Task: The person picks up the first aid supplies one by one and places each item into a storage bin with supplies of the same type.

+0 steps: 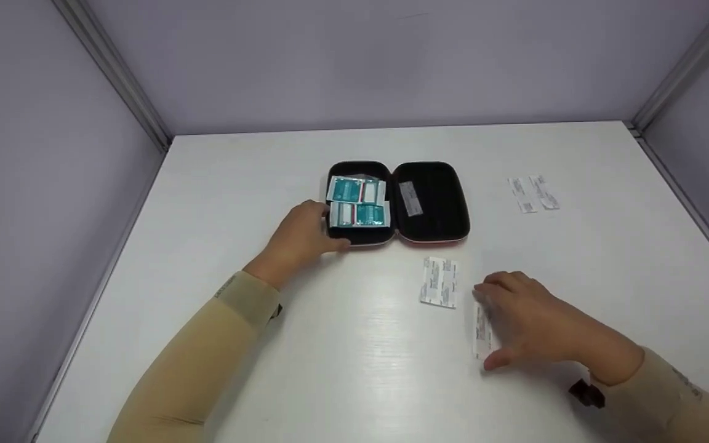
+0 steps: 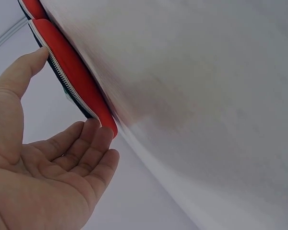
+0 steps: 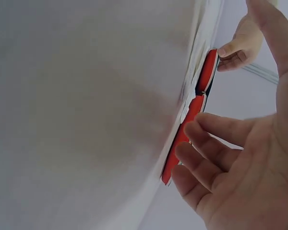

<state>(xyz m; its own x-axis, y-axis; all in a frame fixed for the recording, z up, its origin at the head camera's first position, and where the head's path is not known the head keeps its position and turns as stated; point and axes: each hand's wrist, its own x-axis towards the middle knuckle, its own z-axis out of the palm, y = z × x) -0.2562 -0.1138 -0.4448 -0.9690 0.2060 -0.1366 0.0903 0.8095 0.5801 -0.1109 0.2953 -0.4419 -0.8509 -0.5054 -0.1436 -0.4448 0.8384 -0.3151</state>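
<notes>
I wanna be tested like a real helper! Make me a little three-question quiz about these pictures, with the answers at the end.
1. True or false: teal-and-white packets lie inside the open case.

2. What colour is the outside of the case in the wrist views?
A) Blue
B) Red
C) Yellow

3. Which hand is touching the case, and what lies by the other hand?

Key:
1: True.
2: B.
3: The left hand touches the case; a white printed packet lies by the right hand.
</notes>
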